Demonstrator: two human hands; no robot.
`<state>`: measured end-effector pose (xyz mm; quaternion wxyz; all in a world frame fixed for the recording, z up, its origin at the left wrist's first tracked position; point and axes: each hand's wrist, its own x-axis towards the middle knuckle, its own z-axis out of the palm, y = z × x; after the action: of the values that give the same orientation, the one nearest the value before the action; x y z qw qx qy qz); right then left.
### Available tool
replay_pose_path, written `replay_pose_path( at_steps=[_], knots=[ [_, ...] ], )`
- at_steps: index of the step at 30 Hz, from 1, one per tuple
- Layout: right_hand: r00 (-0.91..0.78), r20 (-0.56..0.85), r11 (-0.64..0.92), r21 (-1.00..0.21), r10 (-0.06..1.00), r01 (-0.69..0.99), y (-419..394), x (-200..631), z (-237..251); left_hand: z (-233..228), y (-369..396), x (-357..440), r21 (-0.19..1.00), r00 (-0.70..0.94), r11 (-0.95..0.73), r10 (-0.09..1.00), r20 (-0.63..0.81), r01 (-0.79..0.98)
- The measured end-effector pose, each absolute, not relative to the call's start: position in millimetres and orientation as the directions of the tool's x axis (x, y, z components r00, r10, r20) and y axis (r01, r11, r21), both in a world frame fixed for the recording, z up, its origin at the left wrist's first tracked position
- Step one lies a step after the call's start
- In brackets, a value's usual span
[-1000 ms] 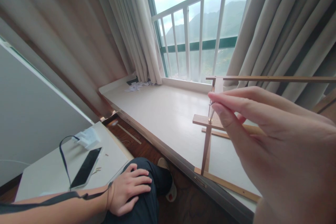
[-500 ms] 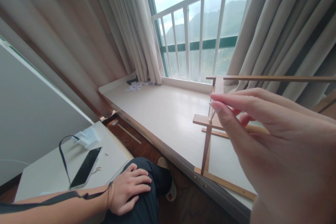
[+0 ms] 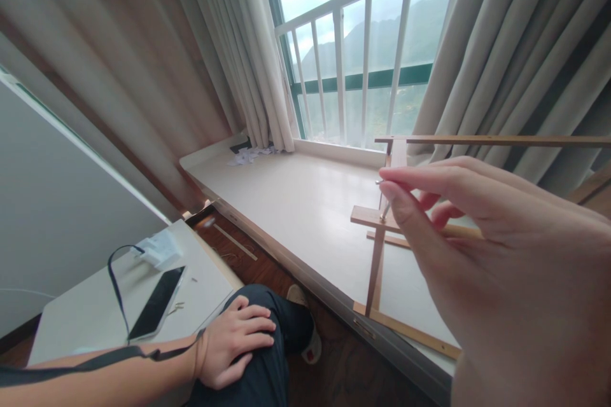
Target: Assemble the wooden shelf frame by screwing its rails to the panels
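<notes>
Two hands: right hand (image 3: 501, 267) pinches a small metal pin (image 3: 383, 200) at the wooden frame (image 3: 377, 261) joint; left hand (image 3: 233, 346) lies flat and loose on the knee.
Feel: pin is probably tiny and slippery; the slats look thin and snappable, so grip near joints.
Room: frame's base overhangs the ledge (image 3: 296, 203) edge; ledge is open to its left.

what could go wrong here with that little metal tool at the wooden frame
The right hand pinches a thin metal tool by its tip only, so it could slip off the joint of the wooden frame. The left hand rests on the knee, not steadying the frame, which stands at the ledge edge and might tip or slide off.
</notes>
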<state>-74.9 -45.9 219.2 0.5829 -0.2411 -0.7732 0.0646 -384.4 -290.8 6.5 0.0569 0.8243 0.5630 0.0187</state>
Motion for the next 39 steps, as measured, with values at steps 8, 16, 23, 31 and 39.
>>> replay_pose_path(
  at_steps=[8, 16, 23, 31, 39],
  knots=[
    [-0.226, 0.854, 0.872, -0.405, 0.468, 0.274, -44, -77, 217, 2, -293, -387, 0.114, 0.352, -0.347, 0.936, -0.026, 0.931],
    [-0.212, 0.852, 0.862, -0.410, 0.478, 0.298, -46, -77, 217, 3, -293, -386, 0.112, 0.346, -0.342, 0.938, -0.018, 0.933],
    [-0.195, 0.868, 0.871, -0.390, 0.456, 0.299, -45, -79, 216, 3, -292, -385, 0.111, 0.351, -0.346, 0.936, -0.024, 0.932],
    [-0.178, 0.817, 0.815, -0.474, 0.548, 0.332, -46, -80, 215, 3, -293, -387, 0.093, 0.350, -0.347, 0.937, -0.015, 0.933],
    [-0.121, 0.848, 0.833, -0.464, 0.516, 0.302, -50, -87, 212, 4, -292, -385, 0.100, 0.351, -0.348, 0.936, -0.011, 0.932]
  ],
)
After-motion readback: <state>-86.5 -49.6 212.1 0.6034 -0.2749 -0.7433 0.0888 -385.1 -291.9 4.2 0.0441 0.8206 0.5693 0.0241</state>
